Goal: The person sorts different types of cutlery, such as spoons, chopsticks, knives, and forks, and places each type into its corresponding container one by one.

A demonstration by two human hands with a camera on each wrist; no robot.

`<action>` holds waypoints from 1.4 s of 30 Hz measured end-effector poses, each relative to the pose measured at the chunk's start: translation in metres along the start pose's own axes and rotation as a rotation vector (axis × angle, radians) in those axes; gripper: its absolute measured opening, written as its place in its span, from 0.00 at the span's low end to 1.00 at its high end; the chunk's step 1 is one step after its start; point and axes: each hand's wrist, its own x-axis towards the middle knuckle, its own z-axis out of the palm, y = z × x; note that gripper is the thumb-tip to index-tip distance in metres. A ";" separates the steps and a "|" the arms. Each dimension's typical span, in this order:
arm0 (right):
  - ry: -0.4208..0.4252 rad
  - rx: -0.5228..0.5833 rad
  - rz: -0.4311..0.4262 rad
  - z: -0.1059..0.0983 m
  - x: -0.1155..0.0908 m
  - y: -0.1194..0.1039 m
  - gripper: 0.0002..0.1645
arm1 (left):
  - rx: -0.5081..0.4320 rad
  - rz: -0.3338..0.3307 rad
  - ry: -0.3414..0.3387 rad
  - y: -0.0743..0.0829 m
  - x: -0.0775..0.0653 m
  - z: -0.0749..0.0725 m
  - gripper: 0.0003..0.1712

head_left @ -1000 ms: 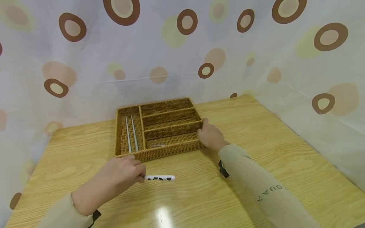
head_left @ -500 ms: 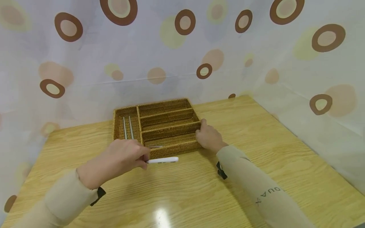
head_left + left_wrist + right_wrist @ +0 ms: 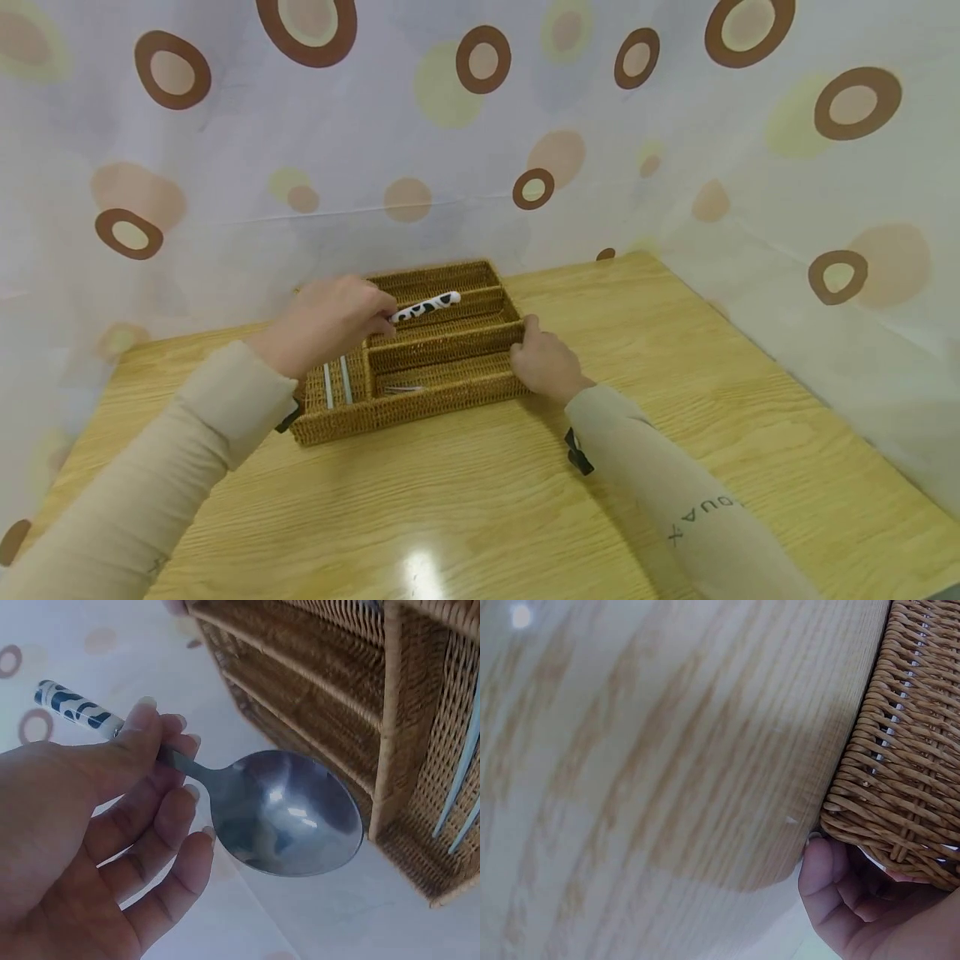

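My left hand pinches a spoon at its neck between thumb and fingers. The spoon has a metal bowl and a white handle with black patches. It hangs above the back left of a wicker cutlery tray; in the head view my hand hides the bowl. My right hand grips the tray's right side near the front corner. In the tray's left compartment lie two pale chopsticks, partly covered by my left arm. Thin metal prongs, like a fork's, show in the front compartment.
The tray stands on a light wooden table, close to the back. Behind and to the right hangs a pale curtain with brown rings and coloured spots. Dividers split the tray's right part into three long compartments.
My left hand has lifted the spoon from in front of the tray, up and back over it. The handle now tilts upward to the right. My right hand stays on the tray.
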 end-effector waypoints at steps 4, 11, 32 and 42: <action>0.003 -0.002 0.008 0.002 -0.001 0.000 0.35 | -0.042 -0.021 0.003 -0.012 0.020 0.003 0.03; 0.035 0.003 0.008 0.004 -0.006 0.003 0.34 | -0.065 -0.125 -0.060 -0.019 0.053 0.010 0.04; 0.063 0.010 -0.019 0.012 -0.018 -0.015 0.35 | 0.031 -0.170 0.007 -0.035 0.087 0.086 0.11; 0.078 0.007 -0.055 0.017 -0.025 -0.028 0.35 | -0.185 -0.322 -0.212 -0.049 0.084 0.103 0.14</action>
